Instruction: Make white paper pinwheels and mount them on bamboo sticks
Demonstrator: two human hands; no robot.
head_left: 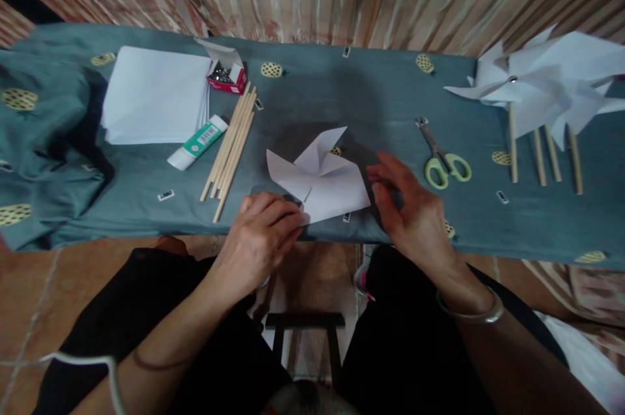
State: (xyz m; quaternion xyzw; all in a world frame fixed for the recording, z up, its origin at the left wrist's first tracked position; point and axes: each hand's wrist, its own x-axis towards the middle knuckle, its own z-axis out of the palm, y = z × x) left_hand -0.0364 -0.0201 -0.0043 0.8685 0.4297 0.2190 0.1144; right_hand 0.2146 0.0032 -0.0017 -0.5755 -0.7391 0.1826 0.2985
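A white paper pinwheel (328, 190) with folded blades lies near the front edge of the cloth-covered table, with no stick visible on it. At its lower left corner, my left hand (261, 232) pinches the paper between thumb and fingers. Just off the pinwheel's right side is my right hand (407, 206), its fingers apart and nothing in them. The scissors (444, 161) with green handles rest to the right of that hand, blades pointing away from me. Several wooden sticks (232, 144) lie in a loose bundle left of the pinwheel.
A stack of white paper (153, 96) sits at the left, with a glue stick (198, 143) by its lower corner. Beside it, an open red box (227, 76) holds small shiny metal pieces. Several pinwheels on sticks (537, 83) lie at the far right of the grey-green tablecloth (381, 102).
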